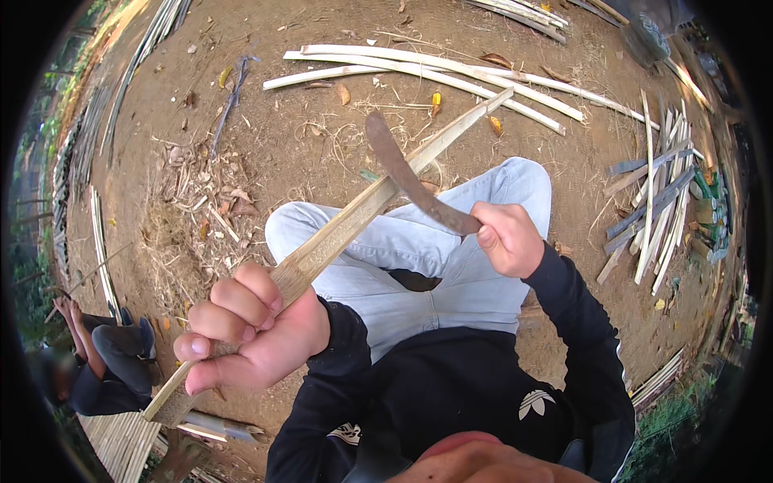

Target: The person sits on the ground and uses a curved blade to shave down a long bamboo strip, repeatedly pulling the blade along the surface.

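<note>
My left hand is wrapped round the near part of a long split strip of wood or bamboo, which slants up and away to the right above my crossed legs. In my right hand is a curved, rust-brown sickle-like knife, its handle hidden in my closed fingers. The blade lies across the strip past its middle and seems to touch it. Its blunt, rounded tip points up and to the left, beyond the strip.
Pale split strips lie on the brown dirt ahead. A pile of strips is at the right. Dry leaves and shavings cover ground at the left. Another person sits at the far left, near a row of pale strips.
</note>
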A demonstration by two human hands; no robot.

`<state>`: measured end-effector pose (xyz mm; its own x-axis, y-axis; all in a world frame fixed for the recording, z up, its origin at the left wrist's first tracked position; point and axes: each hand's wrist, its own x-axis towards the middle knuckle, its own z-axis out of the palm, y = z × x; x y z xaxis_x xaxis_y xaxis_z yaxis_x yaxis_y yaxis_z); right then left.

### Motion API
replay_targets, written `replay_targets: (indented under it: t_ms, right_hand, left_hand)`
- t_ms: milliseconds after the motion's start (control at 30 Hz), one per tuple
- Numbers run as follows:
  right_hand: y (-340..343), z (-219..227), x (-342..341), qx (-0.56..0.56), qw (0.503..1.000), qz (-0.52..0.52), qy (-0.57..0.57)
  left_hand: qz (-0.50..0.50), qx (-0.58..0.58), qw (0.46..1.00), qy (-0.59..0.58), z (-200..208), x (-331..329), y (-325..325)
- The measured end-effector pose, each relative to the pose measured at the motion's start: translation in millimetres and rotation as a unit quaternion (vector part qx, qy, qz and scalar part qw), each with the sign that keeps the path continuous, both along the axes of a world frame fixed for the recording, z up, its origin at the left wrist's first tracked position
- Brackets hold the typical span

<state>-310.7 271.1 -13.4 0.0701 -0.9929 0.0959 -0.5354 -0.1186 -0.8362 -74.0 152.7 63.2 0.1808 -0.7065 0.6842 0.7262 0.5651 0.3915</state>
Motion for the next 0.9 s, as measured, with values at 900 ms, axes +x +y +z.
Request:
replay_targets:
  t_ms: [900]
  right_hand:
    - [-5.8, -1.7, 14.0, 0.081, 0.981, 0.021, -0.172]
  left_hand:
    - [0.005, 0.008, 1.0, 0.012, -7.7, 5.6, 2.9]
